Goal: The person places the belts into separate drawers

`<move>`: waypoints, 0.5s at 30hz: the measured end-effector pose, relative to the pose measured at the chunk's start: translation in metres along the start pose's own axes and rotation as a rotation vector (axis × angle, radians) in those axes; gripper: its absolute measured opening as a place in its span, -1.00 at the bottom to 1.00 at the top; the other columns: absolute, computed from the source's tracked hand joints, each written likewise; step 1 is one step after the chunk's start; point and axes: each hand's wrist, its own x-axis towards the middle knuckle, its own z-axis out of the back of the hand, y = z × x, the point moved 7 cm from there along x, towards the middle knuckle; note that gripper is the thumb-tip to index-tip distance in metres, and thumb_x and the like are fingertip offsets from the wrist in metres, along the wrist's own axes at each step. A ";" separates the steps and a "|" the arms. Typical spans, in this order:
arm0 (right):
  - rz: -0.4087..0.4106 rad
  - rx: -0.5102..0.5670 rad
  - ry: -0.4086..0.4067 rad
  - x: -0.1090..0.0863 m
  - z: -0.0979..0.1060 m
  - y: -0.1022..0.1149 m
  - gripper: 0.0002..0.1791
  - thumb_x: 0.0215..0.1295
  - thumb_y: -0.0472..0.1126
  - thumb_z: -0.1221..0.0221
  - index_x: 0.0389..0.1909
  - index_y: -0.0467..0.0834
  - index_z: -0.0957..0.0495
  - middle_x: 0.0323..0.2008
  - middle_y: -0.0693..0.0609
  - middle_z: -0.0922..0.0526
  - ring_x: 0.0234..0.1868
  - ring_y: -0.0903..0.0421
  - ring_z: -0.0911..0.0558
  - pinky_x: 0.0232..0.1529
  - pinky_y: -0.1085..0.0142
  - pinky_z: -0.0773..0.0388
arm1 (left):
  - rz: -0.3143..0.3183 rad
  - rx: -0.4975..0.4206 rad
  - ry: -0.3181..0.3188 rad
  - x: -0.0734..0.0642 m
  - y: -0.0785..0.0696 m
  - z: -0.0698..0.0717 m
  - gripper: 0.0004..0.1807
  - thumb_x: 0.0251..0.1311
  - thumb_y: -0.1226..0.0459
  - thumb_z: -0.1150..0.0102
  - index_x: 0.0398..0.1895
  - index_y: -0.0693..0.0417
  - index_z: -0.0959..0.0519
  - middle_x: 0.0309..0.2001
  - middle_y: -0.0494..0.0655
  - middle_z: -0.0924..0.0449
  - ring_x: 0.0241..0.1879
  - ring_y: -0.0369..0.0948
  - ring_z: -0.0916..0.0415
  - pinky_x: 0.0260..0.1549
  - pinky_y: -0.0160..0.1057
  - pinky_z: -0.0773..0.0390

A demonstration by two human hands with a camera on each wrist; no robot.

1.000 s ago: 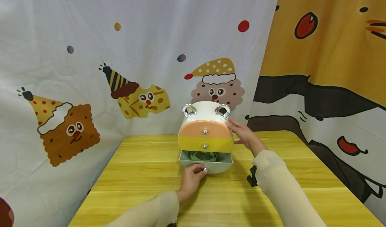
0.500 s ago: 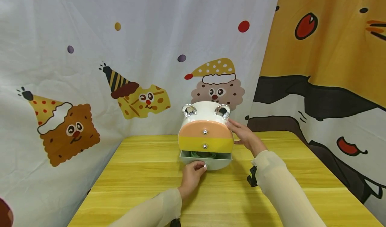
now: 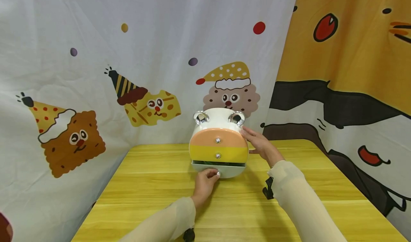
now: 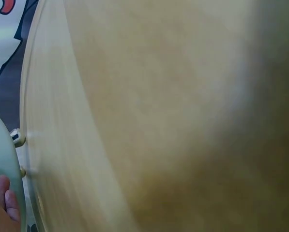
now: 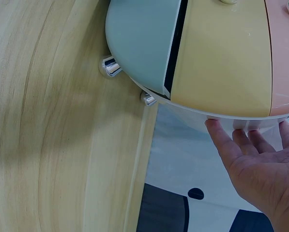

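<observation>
A small white drawer box (image 3: 219, 117) with two silver ring ears stands on the table. Its drawer fronts are orange (image 3: 205, 137), yellow (image 3: 203, 153) and grey-green (image 3: 231, 171). The bottom, grey-green drawer sticks out slightly, and a dark gap with a hint of something green shows above its rim. My left hand (image 3: 204, 185) pinches that drawer's silver knob (image 3: 218, 174) between thumb and fingers. Fingers spread, my right hand (image 3: 261, 145) rests against the box's right side; in the right wrist view its fingertips (image 5: 213, 123) touch the white shell.
The yellow wood-grain table (image 3: 154, 185) carries the box near its back edge. Behind it hangs a white cloth (image 3: 160, 31) printed with cartoon snacks. Silver feet (image 5: 110, 66) hold the box up. A black strap (image 3: 269, 187) shows at the right sleeve.
The bottom drawer has slid inward, away from me, with my left hand following on its knob. The coiled green band inside has become mostly hidden. My right hand has stayed in place.
</observation>
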 end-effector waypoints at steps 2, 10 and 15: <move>0.000 -0.002 0.000 0.000 0.000 0.000 -0.16 0.44 0.30 0.01 0.59 0.15 0.10 0.58 -0.14 0.17 0.53 -0.21 0.06 0.29 -0.26 -0.22 | -0.006 0.000 -0.004 0.001 -0.001 0.000 -0.93 0.14 0.41 -0.38 -0.31 0.16 -0.73 -0.35 -0.12 -0.70 -0.32 -0.27 -0.57 -0.30 -0.35 -0.56; -0.011 0.000 0.000 -0.001 0.000 0.000 -0.18 0.44 0.29 0.01 0.59 0.16 0.10 0.58 -0.13 0.16 0.53 -0.21 0.07 0.29 -0.26 -0.22 | -0.003 0.020 -0.010 0.006 -0.003 0.000 -0.95 0.14 0.42 -0.38 -0.33 0.17 -0.73 -0.36 -0.12 -0.70 -0.33 -0.28 -0.56 -0.31 -0.33 -0.57; -0.017 0.009 -0.005 -0.001 -0.001 -0.001 -0.17 0.43 0.29 0.00 0.59 0.17 0.08 0.58 -0.13 0.15 0.53 -0.21 0.06 0.30 -0.26 -0.20 | -0.016 0.038 -0.025 0.010 -0.003 -0.001 -0.94 0.13 0.44 -0.38 -0.33 0.19 -0.73 -0.36 -0.09 -0.71 -0.33 -0.26 -0.58 -0.30 -0.30 -0.58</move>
